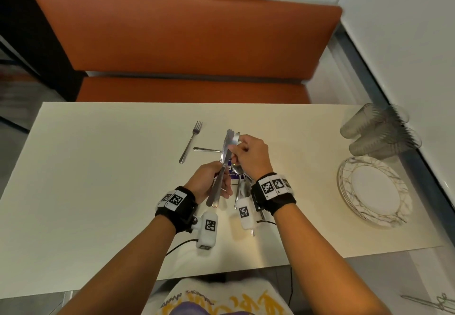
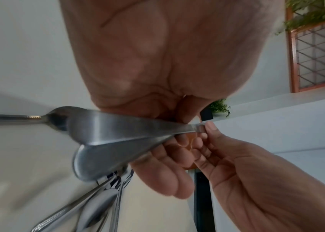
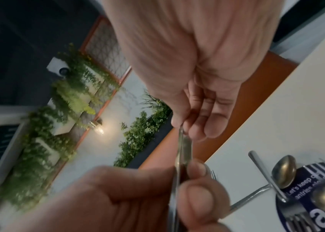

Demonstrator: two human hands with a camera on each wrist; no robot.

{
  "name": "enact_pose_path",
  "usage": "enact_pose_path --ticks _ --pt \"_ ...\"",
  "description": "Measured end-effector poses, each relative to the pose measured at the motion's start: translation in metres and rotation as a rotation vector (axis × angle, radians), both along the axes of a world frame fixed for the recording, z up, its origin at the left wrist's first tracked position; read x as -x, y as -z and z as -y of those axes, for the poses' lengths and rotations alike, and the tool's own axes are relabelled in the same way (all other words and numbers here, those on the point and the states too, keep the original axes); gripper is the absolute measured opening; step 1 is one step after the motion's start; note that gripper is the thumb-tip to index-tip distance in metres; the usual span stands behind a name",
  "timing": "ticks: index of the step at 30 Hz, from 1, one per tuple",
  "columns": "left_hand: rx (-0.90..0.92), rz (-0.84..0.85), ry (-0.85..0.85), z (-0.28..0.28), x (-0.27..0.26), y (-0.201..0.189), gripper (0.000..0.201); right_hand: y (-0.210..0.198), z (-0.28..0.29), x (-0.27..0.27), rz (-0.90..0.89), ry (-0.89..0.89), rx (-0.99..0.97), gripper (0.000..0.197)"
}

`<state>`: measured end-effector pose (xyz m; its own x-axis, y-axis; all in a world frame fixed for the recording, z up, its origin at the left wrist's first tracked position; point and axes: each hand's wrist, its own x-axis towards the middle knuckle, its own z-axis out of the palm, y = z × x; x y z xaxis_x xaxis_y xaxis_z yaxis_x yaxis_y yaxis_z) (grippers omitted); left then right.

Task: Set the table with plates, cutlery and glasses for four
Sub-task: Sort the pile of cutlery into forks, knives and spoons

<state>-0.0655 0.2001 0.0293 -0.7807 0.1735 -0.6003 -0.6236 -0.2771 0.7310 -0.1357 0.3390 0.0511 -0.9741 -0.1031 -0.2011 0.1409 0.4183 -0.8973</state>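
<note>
Over the middle of the cream table (image 1: 98,191) my left hand (image 1: 215,178) grips a small bunch of steel knives (image 1: 226,152) by their handles, blades pointing away from me. My right hand (image 1: 240,146) pinches the tip of one blade. In the left wrist view the knife handles (image 2: 118,135) fan out below my palm and the right hand's fingers (image 2: 207,138) touch the far end. From the right wrist view the knives (image 3: 183,150) run edge-on between both hands. A lone fork (image 1: 191,141) lies on the table to the left of the hands.
Spoons (image 3: 283,171) and forks lie piled on a blue round sticker (image 3: 306,188) under my hands. A stack of patterned plates (image 1: 344,184) sits at the right edge, with stacked clear glasses (image 1: 379,130) lying behind it. An orange bench (image 1: 184,34) faces the table's far side.
</note>
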Motion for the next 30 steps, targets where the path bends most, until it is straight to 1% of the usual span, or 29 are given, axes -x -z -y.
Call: enact_pose_path --ticks 2,4,6,9,12,14,15,17,19,21,23,26,28,30 --pt "-0.012 0.013 -0.012 -0.001 -0.001 0.003 0.028 0.002 0.001 -0.002 -0.031 0.018 -0.041 0.027" --pt "-0.037 0.016 -0.021 -0.002 -0.001 0.006 0.030 0.003 0.001 -0.003 -0.073 -0.005 -0.080 0.036" --pt "-0.065 0.028 -0.016 -0.002 -0.001 0.009 0.032 0.004 0.000 -0.003 -0.112 -0.033 -0.108 0.034" --pt "-0.102 0.051 -0.005 -0.002 -0.001 0.008 0.035 0.004 -0.003 -0.001 -0.118 -0.041 -0.103 0.031" --pt "-0.104 0.062 0.007 -0.002 0.001 0.009 0.035 0.005 -0.006 0.001 -0.076 -0.069 -0.119 0.043" --pt "-0.093 0.071 0.005 -0.002 0.002 0.012 0.036 0.003 -0.009 0.005 -0.001 -0.079 -0.107 0.053" --pt "-0.090 0.079 0.001 -0.002 0.002 0.013 0.036 0.002 -0.011 0.007 0.035 -0.078 -0.091 0.053" --pt "-0.098 0.099 0.002 -0.002 0.002 0.015 0.035 -0.002 -0.014 0.011 0.061 -0.083 -0.062 0.045" --pt "-0.108 0.113 0.008 -0.004 0.002 0.017 0.036 -0.007 -0.016 0.014 0.029 -0.100 -0.057 0.030" --pt "-0.110 0.116 0.022 -0.005 0.002 0.015 0.037 -0.011 -0.018 0.015 0.007 -0.102 -0.035 0.023" --pt "-0.103 0.112 0.046 -0.006 0.002 0.013 0.040 -0.012 -0.020 0.018 0.017 -0.099 -0.012 0.022" --pt "-0.060 0.126 0.071 -0.006 0.001 0.015 0.050 -0.010 -0.022 0.021 0.006 -0.080 -0.009 0.021" --pt "0.024 0.144 0.083 -0.006 -0.001 0.021 0.056 -0.010 -0.024 0.024 -0.041 -0.057 -0.024 0.022" --pt "0.113 0.171 0.070 -0.006 -0.002 0.026 0.056 -0.012 -0.025 0.027 -0.073 -0.061 -0.028 0.022"
